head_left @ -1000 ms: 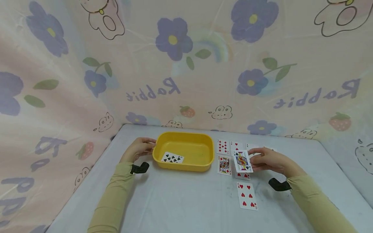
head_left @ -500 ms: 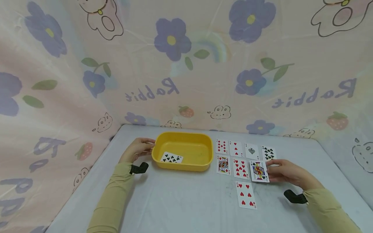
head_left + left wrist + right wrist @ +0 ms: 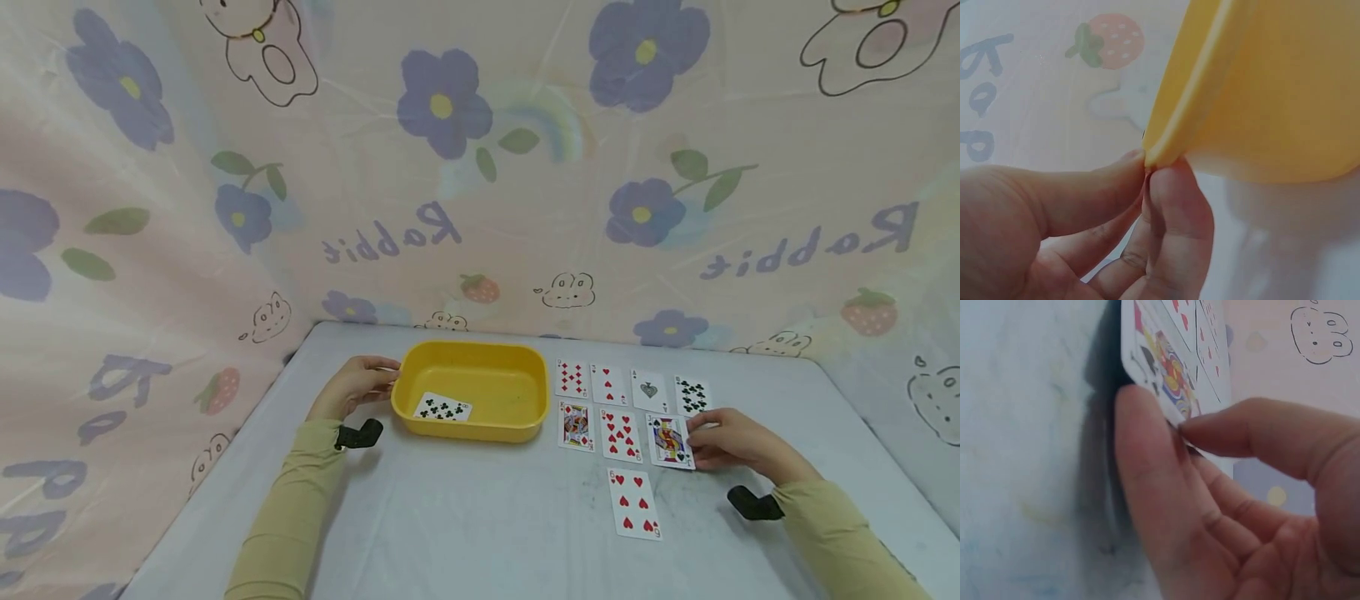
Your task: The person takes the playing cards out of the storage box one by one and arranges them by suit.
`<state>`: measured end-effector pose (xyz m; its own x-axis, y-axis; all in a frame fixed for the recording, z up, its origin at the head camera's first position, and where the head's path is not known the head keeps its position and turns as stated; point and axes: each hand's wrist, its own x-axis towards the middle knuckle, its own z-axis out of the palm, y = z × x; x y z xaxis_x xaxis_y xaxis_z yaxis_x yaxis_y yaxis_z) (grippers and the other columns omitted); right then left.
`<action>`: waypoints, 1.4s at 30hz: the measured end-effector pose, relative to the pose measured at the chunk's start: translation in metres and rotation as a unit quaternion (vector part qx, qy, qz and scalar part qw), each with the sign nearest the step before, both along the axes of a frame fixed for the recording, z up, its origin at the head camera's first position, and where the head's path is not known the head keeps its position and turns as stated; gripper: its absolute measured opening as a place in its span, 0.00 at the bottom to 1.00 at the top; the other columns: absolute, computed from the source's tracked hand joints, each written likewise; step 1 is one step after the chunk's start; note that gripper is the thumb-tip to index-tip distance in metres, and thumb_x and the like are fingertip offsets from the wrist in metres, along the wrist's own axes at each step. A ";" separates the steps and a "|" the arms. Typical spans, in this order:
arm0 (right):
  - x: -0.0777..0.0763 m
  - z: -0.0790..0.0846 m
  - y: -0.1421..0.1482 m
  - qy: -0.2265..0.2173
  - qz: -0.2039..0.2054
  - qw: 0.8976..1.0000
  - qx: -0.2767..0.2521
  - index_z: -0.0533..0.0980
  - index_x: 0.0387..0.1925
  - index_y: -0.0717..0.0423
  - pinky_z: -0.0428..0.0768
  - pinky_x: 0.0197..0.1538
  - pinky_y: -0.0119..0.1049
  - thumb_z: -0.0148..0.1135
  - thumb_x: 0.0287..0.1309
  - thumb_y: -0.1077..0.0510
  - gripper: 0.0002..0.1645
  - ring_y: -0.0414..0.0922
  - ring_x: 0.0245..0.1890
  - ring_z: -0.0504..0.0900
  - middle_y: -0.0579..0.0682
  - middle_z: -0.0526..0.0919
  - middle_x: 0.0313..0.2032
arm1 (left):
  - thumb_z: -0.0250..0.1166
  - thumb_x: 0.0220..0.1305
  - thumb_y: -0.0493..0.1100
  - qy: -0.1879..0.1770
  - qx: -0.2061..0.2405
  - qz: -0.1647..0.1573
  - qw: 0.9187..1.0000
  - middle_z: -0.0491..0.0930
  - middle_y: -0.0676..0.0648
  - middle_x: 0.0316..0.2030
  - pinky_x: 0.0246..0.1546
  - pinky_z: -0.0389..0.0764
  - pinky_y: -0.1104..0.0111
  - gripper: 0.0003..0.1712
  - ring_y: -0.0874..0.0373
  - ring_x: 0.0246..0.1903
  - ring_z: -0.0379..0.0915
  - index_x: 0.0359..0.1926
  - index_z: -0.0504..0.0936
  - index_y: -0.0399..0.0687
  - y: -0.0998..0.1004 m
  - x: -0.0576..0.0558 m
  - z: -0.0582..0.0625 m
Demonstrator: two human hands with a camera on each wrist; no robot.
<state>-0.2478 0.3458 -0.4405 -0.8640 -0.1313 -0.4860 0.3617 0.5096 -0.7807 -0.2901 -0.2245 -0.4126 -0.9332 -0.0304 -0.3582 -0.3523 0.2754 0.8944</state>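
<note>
My left hand (image 3: 356, 387) pinches the left rim of a yellow plastic basin (image 3: 472, 430); in the left wrist view the thumb and fingers (image 3: 1179, 206) close on its edge. A club playing card (image 3: 443, 407) lies face up inside the basin. My right hand (image 3: 738, 444) pinches the right edge of a jack of spades card (image 3: 670, 442), thumb on top and a finger below in the right wrist view. This card is face up, low over the table beside a hearts card (image 3: 621, 435). Whether its far edge touches the table I cannot tell.
Behind are a diamonds card (image 3: 572, 379), a hearts card (image 3: 609, 384), an ace of spades (image 3: 649, 391) and a clubs card (image 3: 692, 395). A king card (image 3: 576, 426) lies right of the basin, a six of hearts (image 3: 634, 503) nearer. Printed curtains surround the white table (image 3: 465, 525).
My right hand has carried the jack card to the right and lower, from over the hearts card to the spot beside it. My left hand stays on the basin's rim.
</note>
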 end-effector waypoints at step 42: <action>0.006 0.005 -0.011 0.040 -0.001 0.995 0.096 0.75 0.36 0.69 0.83 0.29 0.36 0.64 0.57 0.63 0.10 0.44 0.22 0.80 0.52 0.79 0.25 | 0.61 0.67 0.38 0.005 0.001 -0.004 1.000 0.79 0.39 0.43 0.39 0.82 0.66 0.19 0.54 0.33 0.76 0.57 0.75 0.36 -0.002 0.001 -0.002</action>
<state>-0.2414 0.3343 -0.4353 -0.9013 -0.0418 -0.4312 0.3025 0.6517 -0.6955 -0.2895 -0.2265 -0.4146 -0.9369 -0.0216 -0.3490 -0.3411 0.2767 0.8984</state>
